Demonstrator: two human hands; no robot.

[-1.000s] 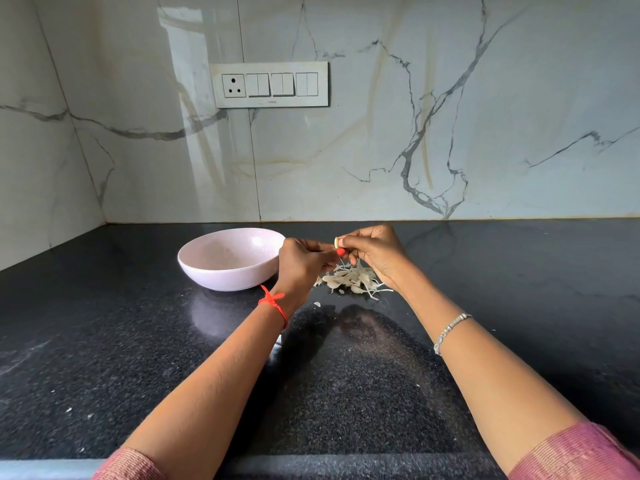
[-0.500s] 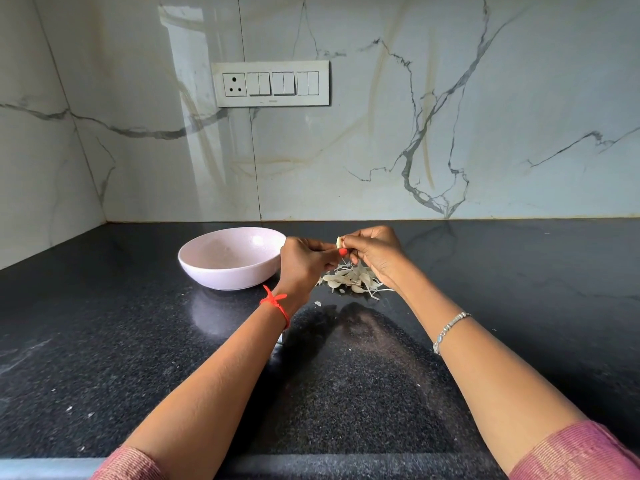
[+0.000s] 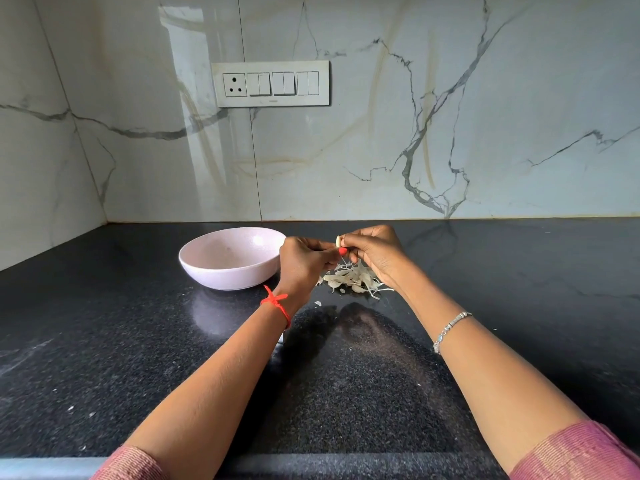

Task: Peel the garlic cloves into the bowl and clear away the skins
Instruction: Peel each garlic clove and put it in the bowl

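Left hand point(image 3: 304, 261): my curled fingers pinch the clove point(image 3: 338, 241)
Right hand point(image 3: 375, 252): my fingertips pinch it too
Skins point(image 3: 353, 280): heaped below my fingers
Bowl point(image 3: 207, 268): left of them

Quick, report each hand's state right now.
Left hand: closed, pinching the garlic clove.
Right hand: closed, holding the same garlic clove.

Black speckled countertop point(image 3: 104, 358), pale pink bowl point(image 3: 221, 275) on it, garlic skins point(image 3: 353, 280) heaped just right
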